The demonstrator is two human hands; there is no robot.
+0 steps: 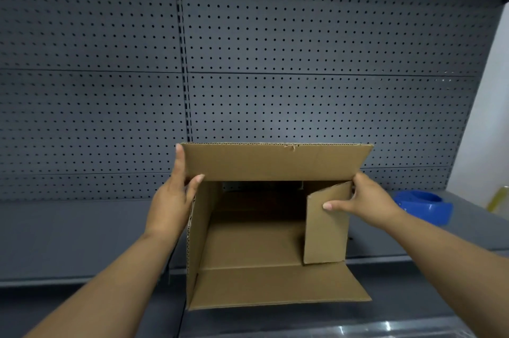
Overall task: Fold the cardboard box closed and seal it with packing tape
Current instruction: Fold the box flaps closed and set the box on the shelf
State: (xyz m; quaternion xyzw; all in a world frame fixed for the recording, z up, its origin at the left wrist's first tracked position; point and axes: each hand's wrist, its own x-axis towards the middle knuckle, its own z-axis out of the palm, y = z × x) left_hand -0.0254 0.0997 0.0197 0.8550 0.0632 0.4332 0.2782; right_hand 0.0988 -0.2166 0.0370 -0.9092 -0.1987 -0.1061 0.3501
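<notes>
Head view: left hand grips cardboard box corner, right hand pinches side flap, fingers partly hidden

Shop or stockroom, retail-type shelving bay. Evidence: dark grey perforated metal back panel fills view, rows of peg holes, slotted upright splitting it into two bays. Below panel, matching grey metal shelf at work height. At panel's right end, white wall. On shelf under panel's right end, blue tape dispenser; under its middle, open cardboard box: packing station.
</notes>
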